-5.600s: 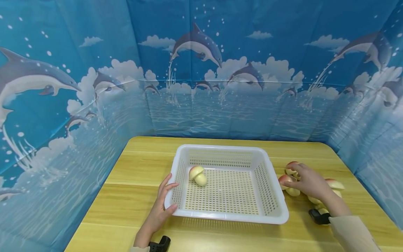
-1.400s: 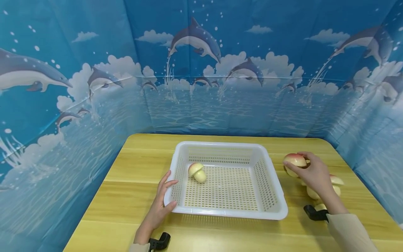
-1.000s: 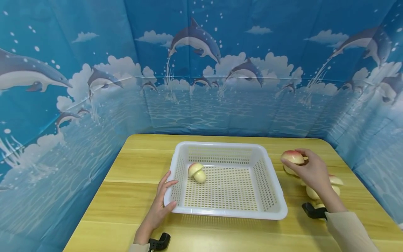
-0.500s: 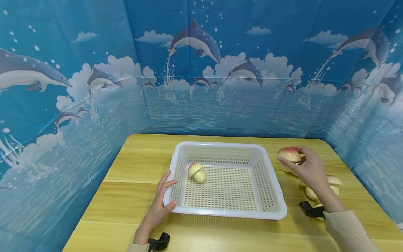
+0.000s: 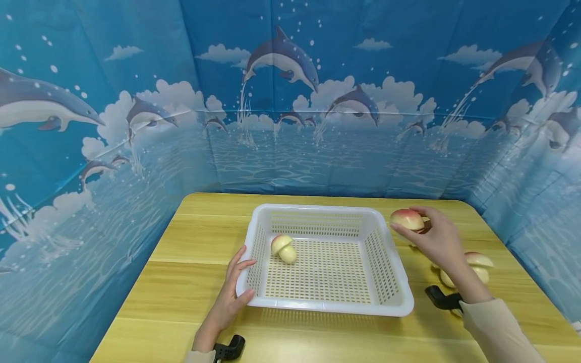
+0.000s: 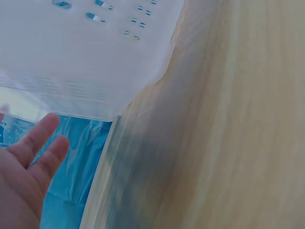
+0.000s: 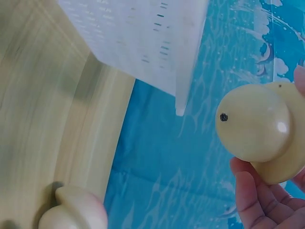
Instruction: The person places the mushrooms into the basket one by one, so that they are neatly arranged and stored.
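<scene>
A toy mushroom with a red-and-cream cap [image 5: 407, 219] is pinched between the thumb and fingers of my right hand [image 5: 438, 239], just beyond the basket's right rim. Its rounded pale stem [image 7: 252, 123] faces the right wrist camera, a dark spot on the end. My left hand [image 5: 225, 302] rests at the left side of the white plastic basket [image 5: 327, 306], fingertips over the rim and thumb at the near corner. Two of its fingers [image 6: 42, 133] show extended beside the basket in the left wrist view. Another toy mushroom [image 5: 284, 248] lies inside, toward the left.
More toy mushrooms [image 5: 478, 267] lie on the wooden table [image 5: 181, 282] at the right, partly hidden by my right forearm. One of them [image 7: 76, 210] appears low in the right wrist view. A blue dolphin-print curtain [image 5: 290, 151] surrounds the table's back and sides.
My right hand has gone from reaching among the mushrooms to gripping one, then carried it left and slightly away toward the basket. The left hand and basket stay put.
</scene>
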Action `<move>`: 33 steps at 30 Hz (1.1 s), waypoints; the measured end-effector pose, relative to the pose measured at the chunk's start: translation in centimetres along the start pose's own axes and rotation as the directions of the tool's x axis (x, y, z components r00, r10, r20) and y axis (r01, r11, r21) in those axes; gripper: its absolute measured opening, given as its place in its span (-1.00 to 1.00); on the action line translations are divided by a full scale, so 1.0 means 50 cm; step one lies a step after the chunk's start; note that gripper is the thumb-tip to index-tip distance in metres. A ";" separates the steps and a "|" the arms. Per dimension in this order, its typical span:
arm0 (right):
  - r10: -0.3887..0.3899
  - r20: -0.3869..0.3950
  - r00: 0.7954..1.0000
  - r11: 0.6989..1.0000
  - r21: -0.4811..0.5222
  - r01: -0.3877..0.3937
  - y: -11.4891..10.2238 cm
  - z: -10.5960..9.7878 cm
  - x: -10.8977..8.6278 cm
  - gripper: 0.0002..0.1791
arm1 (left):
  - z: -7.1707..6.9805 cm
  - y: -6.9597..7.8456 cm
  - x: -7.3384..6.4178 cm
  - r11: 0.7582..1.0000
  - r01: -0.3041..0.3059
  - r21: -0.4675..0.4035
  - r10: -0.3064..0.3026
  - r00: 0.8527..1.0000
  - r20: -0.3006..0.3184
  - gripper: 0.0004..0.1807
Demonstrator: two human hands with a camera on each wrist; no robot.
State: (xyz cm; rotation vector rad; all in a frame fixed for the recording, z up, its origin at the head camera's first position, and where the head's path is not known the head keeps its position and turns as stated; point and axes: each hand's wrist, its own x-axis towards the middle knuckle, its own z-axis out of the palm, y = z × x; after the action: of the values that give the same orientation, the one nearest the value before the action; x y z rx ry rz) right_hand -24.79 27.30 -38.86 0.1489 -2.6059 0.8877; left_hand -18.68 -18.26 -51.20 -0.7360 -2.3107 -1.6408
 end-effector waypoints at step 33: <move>-0.129 0.120 0.984 0.990 0.066 0.122 -0.089 0.054 0.075 -0.27 | 0.000 0.007 0.001 1.000 0.003 -0.026 -0.003 1.000 -0.012 -0.37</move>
State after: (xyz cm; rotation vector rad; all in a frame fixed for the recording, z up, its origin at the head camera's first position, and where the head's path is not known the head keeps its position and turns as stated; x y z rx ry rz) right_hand -28.13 22.21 -36.85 0.3921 -2.6506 0.9368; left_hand -18.51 -18.14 -50.89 -0.7266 -2.2874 -1.6745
